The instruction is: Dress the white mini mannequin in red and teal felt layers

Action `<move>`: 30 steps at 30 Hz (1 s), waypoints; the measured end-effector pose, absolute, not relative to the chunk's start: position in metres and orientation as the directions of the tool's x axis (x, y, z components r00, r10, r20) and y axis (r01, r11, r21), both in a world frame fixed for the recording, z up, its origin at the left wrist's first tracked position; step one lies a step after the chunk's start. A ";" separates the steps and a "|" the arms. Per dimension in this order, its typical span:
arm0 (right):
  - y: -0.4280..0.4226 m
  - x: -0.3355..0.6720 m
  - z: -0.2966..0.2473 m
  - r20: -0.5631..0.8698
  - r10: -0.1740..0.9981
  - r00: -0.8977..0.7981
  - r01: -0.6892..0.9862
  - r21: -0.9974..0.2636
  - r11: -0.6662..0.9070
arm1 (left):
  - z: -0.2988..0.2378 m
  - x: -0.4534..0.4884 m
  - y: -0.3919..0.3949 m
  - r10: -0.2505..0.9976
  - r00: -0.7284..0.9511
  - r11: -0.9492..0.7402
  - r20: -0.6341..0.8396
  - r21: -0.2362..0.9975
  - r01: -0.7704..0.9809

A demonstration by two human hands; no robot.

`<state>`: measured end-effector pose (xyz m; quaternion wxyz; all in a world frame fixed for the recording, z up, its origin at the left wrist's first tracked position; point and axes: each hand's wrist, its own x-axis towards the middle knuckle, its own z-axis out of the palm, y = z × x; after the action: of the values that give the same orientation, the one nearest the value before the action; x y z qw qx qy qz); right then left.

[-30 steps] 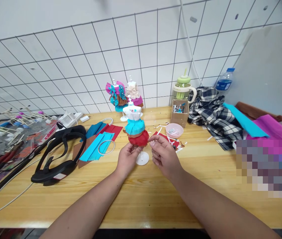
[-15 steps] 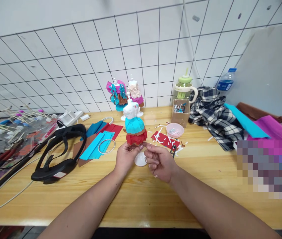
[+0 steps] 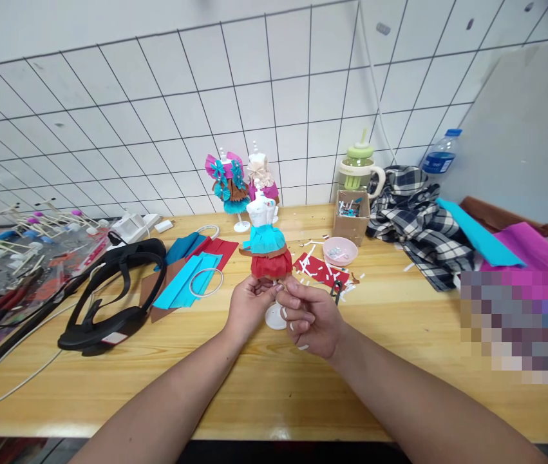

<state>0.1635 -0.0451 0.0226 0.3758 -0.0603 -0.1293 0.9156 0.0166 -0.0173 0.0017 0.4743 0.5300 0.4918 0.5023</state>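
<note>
A small white dress form (image 3: 261,211) stands upright between my hands, dressed in a turquoise paper layer (image 3: 266,239), a brown edge and a red paper skirt (image 3: 272,265). My left hand (image 3: 249,306) is closed, thumb and fingers pinching at the skirt's lower edge from the left. From the right, my right hand (image 3: 315,316) pinches at the same edge, its other fingers curled; what lies between its fingertips is too small to make out. Small white bits show along those curled fingers. Below the hands, the round white base (image 3: 276,318) rests on the table.
Two dressed forms, one with a magenta top (image 3: 228,183), stand behind. Left are folded turquoise paper (image 3: 189,280), a tape ring (image 3: 207,282) and a black headset (image 3: 109,296). Right are a pink bowl (image 3: 340,251), white scraps, black snips (image 3: 336,291), a cardboard box (image 3: 351,219) and checked cloth (image 3: 418,219).
The dress form has shifted slightly right and towards me, and stands straighter. Both hands have moved a little with it and stay at the skirt's lower edge.
</note>
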 end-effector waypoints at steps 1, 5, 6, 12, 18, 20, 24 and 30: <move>-0.045 0.163 0.022 -0.002 0.704 -0.710 -0.675 -0.283 -0.682 | 0.001 0.016 -0.017 0.998 0.012 -0.067 0.067 0.997 0.047; -0.045 0.163 0.021 0.012 0.717 -0.697 -0.686 -0.301 -0.662 | -0.001 0.015 -0.016 0.997 -0.010 -0.071 0.072 0.995 0.071; -0.045 0.163 0.021 0.010 0.721 -0.693 -0.689 -0.304 -0.658 | -0.001 0.014 -0.015 0.997 -0.018 -0.071 0.072 0.995 0.074; -0.044 0.163 0.020 -0.006 0.731 -0.683 -0.693 -0.309 -0.651 | 0.001 0.015 -0.016 0.997 -0.027 -0.065 0.066 0.996 0.062; -0.042 0.161 0.024 -0.149 0.763 -0.628 -0.680 -0.372 -0.632 | 0.006 0.015 -0.015 0.996 -0.057 -0.067 0.069 0.997 0.038; -0.042 0.160 0.025 -0.189 0.784 -0.592 -0.686 -0.393 -0.613 | 0.007 0.014 -0.015 0.996 -0.061 -0.060 0.062 0.998 0.022; -0.042 0.160 0.026 -0.215 0.773 -0.597 -0.672 -0.392 -0.628 | 0.006 0.014 -0.014 0.996 -0.058 -0.073 0.073 0.997 0.001; -0.040 0.165 0.026 -0.186 0.728 -0.659 -0.657 -0.327 -0.679 | 0.005 0.016 -0.014 0.996 -0.030 -0.084 0.083 0.996 -0.022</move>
<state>0.1649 -0.0403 0.0255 0.3834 -0.1524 -0.1163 0.9034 0.0159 -0.0140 0.0046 0.4773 0.5073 0.4799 0.5334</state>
